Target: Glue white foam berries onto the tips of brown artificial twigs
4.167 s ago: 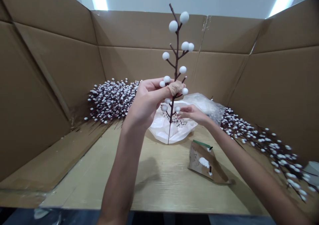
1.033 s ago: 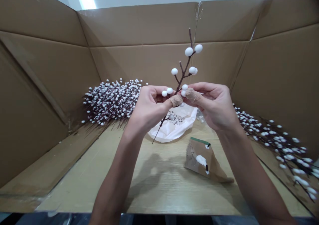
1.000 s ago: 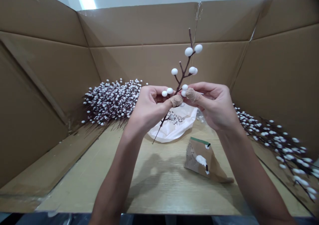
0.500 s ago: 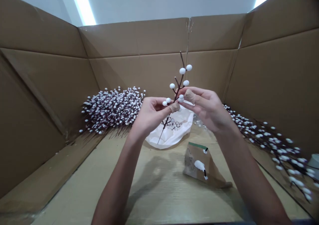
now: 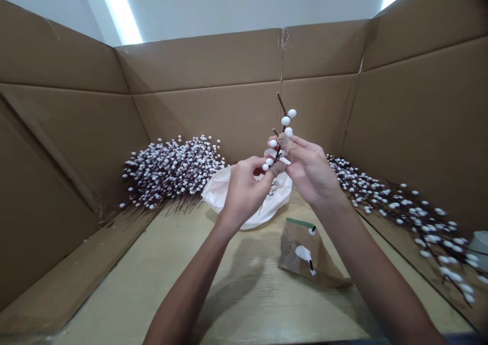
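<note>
I hold a dark brown branch with white foam berries [image 5: 282, 120] upright in front of me. My left hand [image 5: 244, 191] is closed round its lower stem, the taped thumb pressed against the twigs. My right hand [image 5: 310, 168] pinches the branch higher up, its taped finger beside a white berry. The stem's lower end is hidden behind my left hand. Below my hands lies a white plastic bag [image 5: 223, 195] with loose white berries in it.
A heap of berry branches [image 5: 171, 169] lies at the back left. Another row of branches [image 5: 396, 207] runs along the right wall. A brown paper card with white glue and a black nozzle [image 5: 303, 248] lies on the wooden table [image 5: 236, 304]. Cardboard walls [image 5: 68, 146] enclose three sides.
Both hands have moved away from me and to the right with the branch. The right hand has slid higher up the branch, and the branch stands more upright.
</note>
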`<state>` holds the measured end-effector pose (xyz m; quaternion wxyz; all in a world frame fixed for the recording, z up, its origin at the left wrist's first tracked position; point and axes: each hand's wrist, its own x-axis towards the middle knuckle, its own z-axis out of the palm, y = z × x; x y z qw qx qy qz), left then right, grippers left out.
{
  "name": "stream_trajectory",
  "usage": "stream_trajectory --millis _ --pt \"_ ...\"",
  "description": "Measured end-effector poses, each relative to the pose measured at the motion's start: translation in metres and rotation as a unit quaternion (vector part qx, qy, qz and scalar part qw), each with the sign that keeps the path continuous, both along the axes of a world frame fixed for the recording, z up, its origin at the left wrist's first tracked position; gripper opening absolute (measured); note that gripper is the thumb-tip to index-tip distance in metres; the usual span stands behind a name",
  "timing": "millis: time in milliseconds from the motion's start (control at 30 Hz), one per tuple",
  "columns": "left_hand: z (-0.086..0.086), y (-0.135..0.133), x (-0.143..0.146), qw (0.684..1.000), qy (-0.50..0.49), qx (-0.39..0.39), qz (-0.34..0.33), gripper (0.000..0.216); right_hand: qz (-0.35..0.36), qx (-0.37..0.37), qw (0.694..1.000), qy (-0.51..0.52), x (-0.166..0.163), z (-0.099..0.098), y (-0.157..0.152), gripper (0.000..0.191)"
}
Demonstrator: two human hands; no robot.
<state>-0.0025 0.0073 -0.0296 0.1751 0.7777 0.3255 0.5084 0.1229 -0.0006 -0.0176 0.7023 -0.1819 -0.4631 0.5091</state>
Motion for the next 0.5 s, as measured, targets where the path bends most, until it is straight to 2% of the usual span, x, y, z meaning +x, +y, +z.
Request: stream_trajectory --millis 267,500 --pt "0.0014 0.0014 -0.0029 1.000 0.014 0.015 0.022 0.019 -0.067 0.036 0.996 -0.041 -0.0020 -0.0025 0.0011 0.011" --pt "0.0021 0.0007 -0.0010 0.995 0.071 0.033 0.057 0.028 -0.137 0.065 0.985 -0.087 -0.0024 -0.0073 0.0074 0.016"
